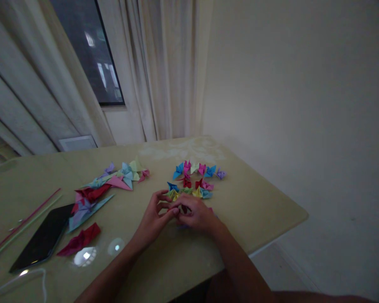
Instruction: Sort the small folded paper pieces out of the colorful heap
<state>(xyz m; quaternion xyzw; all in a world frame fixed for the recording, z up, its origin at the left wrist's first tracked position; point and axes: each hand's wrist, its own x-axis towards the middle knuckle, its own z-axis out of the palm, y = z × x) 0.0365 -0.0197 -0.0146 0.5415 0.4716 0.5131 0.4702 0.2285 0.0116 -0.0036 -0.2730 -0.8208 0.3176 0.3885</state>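
My left hand (158,214) and my right hand (195,211) meet over the table, fingertips pinched together on a small piece of red folded paper (174,210). Most of it is hidden by the fingers. Just beyond them stand small folded paper pieces in rows: a yellow one (197,192), a dark blue one (173,187) and a dark red one (198,184) among them. Farther back is a row with a blue piece (210,171) and a lilac piece (221,174). Some purple and pink paper is partly covered by my right hand.
On the left lie flatter folded papers, such as a light blue one (126,173) and a crimson one (79,241). A black phone (42,237), thin sticks (28,219) and a white cable (34,271) lie beside them. The table (255,202) borders a wall on the right.
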